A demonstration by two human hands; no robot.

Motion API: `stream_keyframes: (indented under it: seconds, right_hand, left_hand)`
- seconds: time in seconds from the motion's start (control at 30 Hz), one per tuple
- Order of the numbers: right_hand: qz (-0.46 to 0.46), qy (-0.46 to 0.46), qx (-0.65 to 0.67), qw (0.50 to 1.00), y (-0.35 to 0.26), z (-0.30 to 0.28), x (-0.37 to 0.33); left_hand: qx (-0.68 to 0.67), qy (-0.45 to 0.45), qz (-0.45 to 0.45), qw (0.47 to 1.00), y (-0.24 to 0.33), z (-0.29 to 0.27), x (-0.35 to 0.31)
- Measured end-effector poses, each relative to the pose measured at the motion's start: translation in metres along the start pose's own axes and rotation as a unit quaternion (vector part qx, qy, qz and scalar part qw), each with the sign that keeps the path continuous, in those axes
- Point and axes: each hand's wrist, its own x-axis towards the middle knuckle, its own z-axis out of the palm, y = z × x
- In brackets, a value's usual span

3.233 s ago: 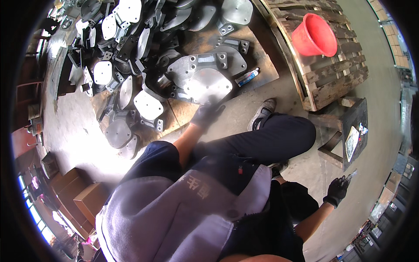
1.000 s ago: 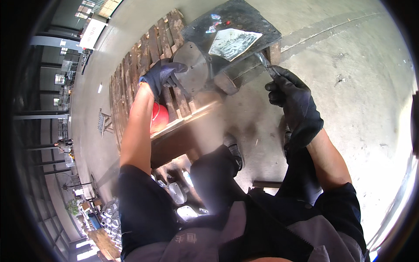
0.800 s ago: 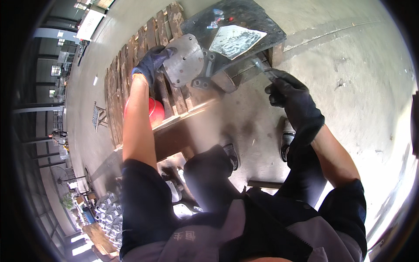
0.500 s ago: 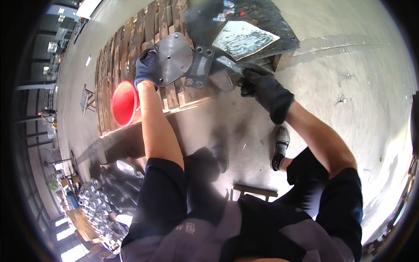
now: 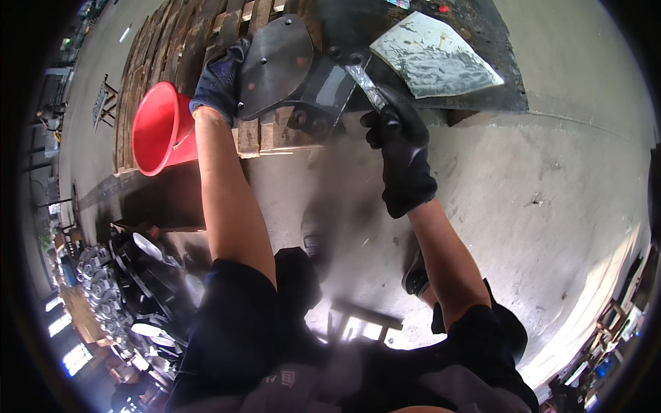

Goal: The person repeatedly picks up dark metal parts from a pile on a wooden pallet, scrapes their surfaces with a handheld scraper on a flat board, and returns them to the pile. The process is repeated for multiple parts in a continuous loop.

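Observation:
My left hand (image 5: 222, 81), in a dark blue glove, is closed on the left edge of a flat dark metal plate (image 5: 279, 65) with a rounded outline and several small holes. A narrower arm (image 5: 323, 88) with larger round holes extends from the plate's right side. In a black glove, my right hand (image 5: 403, 155) grips a narrow, flat, silvery tool (image 5: 366, 86) whose exact kind I cannot make out. The tool's far tip is over the right part of the arm; whether it touches is unclear.
A wooden slatted pallet (image 5: 172, 48) lies under the plate. A red bucket (image 5: 153, 131) stands at the left. Right of the plate, a whitish scuffed sheet (image 5: 441, 58) rests on a dark board (image 5: 506, 86). Metal parts (image 5: 103, 282) are piled at lower left; a stool (image 5: 365, 316) is below me.
My right hand has moved closer to the plate, bringing the tool's tip over its arm. My left hand keeps its hold on the plate's edge. The whole view has shifted.

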Motion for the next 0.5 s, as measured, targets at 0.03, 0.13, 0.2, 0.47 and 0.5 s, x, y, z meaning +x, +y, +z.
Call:
stream_keyframes:
  seconds: [0.03, 0.13, 0.2, 0.47, 0.5]
  right_hand:
    - [-0.015, 0.002, 0.005, 1.0, 0.003, 0.0, 0.001]
    - [-0.042, 0.004, 0.013, 0.999, 0.01, 0.002, 0.004]
    - [-0.045, 0.003, 0.0, 0.999, 0.011, 0.002, 0.005]
    - [-0.147, 0.044, -0.126, 0.98, 0.018, 0.01, 0.005]
    - [-0.143, 0.048, -0.14, 0.979, 0.018, 0.01, 0.004]
  left_hand:
    - [0.072, -0.004, 0.056, 0.996, -0.006, 0.0, 0.003]
    - [0.243, -0.002, 0.202, 0.949, -0.026, -0.007, 0.013]
    - [0.294, 0.017, 0.28, 0.914, -0.033, -0.007, 0.02]
    - [0.017, -0.008, 0.097, 0.995, -0.031, 0.001, 0.018]
    - [-0.032, -0.014, 0.056, 0.998, -0.025, 0.001, 0.013]
